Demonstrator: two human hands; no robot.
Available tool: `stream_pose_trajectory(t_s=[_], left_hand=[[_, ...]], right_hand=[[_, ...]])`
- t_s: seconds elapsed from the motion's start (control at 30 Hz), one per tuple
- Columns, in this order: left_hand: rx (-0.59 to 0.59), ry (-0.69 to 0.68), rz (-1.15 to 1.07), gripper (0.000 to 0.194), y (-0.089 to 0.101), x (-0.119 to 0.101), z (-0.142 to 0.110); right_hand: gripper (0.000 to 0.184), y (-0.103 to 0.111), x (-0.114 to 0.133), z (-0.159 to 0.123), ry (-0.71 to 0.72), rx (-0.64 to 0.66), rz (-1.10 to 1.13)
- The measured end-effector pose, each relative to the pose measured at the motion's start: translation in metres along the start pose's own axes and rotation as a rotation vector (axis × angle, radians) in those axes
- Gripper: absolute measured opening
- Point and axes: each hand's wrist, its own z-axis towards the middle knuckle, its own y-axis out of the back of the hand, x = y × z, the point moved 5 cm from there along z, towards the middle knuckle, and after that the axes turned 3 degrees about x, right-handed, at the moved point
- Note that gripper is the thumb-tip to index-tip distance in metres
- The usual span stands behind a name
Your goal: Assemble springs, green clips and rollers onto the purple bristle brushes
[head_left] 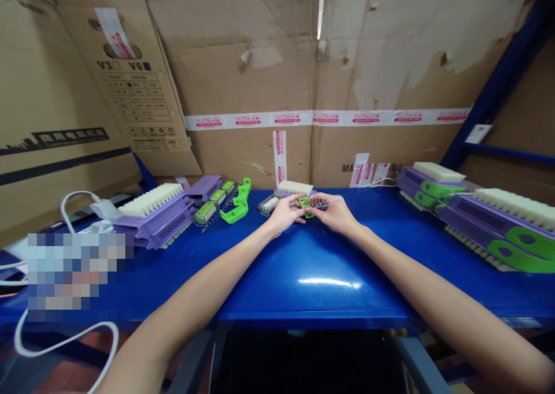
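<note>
At the middle of the blue table, my left hand is closed with its fingertips on a small green plastic piece. My right hand is closed in a pinch at the other side of that piece. A thin metal wire spring stretches from the green piece over my right fingers. Whether the spring is fixed to the piece is too small to tell. Just behind my hands lies a purple brush part with cream bristles, partly hidden. Beside it, left of my left hand, is a small clear-and-white part.
Purple brush parts are stacked at the left, beside green-and-clear pieces, loose springs and green handles. More purple-and-green brushes lie at the right. White cables run along the left edge. Cardboard walls the back.
</note>
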Motion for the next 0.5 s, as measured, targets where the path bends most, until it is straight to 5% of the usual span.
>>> stream_pose_trajectory(t_s=[0.5], left_hand=[[-0.086,0.027,0.074,0.053,0.0024,0.0020,0.0016]], right_hand=[[0.015,-0.0008,0.0032,-0.0035,0.067,0.041,0.000]])
